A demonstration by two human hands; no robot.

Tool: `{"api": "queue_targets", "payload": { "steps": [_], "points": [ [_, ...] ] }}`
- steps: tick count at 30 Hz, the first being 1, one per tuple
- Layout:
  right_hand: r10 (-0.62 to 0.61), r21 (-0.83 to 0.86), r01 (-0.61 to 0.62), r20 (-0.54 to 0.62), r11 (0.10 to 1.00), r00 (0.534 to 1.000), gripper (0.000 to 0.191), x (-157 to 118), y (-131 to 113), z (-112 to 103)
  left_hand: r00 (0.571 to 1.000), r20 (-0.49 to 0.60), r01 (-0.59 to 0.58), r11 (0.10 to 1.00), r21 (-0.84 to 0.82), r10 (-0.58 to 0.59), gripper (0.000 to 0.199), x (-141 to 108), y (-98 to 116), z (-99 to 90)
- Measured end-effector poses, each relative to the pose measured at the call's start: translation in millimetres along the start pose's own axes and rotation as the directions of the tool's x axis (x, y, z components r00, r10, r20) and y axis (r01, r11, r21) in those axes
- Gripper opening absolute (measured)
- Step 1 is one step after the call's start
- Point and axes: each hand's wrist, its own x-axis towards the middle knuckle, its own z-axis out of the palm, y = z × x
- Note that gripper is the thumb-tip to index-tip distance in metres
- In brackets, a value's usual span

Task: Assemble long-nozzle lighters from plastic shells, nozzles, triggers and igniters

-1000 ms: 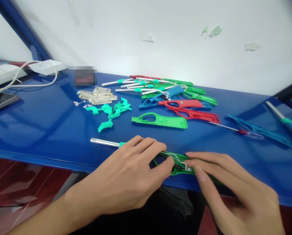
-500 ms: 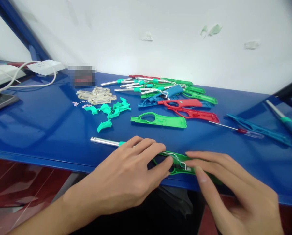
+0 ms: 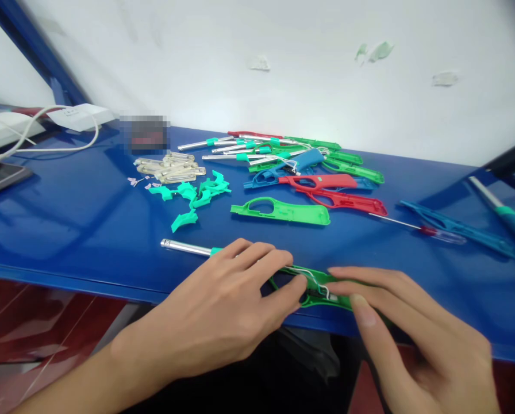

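Observation:
A long-nosed gas lighter lies opened up at the bench's front edge, its green half-shell (image 3: pixel 315 276) facing upward. White and green wires (image 3: pixel 318 283) run inside it past a black part. Its silver tube (image 3: pixel 186 247) points left, with a turquoise collar just showing. My left hand (image 3: pixel 235 305) bends over the tube end and grip opening, fingers closed on the shell and hiding part of it. At the handle end my right hand (image 3: pixel 404 322) grips the shell between the thumb at the near side and fingers at the far side.
Beyond my hands lies a loose green half-shell (image 3: pixel 298 213). Turquoise clips (image 3: pixel 188 195), clear fuel tanks (image 3: pixel 171 168) and a heap of silver tubes and coloured shells (image 3: pixel 322 179) lie behind. A screwdriver (image 3: pixel 430 231) and blue shell (image 3: pixel 460 227) are right; a cable (image 3: pixel 97 135) is left.
My right thumb has shifted slightly right along the near side of the green shell, uncovering a little more of it. My left hand keeps its hold almost unchanged.

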Motion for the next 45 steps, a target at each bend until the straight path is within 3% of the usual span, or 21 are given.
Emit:
{"api": "queue_targets", "payload": {
  "steps": [45],
  "points": [
    [-0.002,0.014,0.002,0.012,1.000,1.000,0.026,-0.7,2.1,-0.4,1.000,0.016,-0.015,1.000,0.021,0.015,0.029,0.2,-1.6,1.0]
  ]
}}
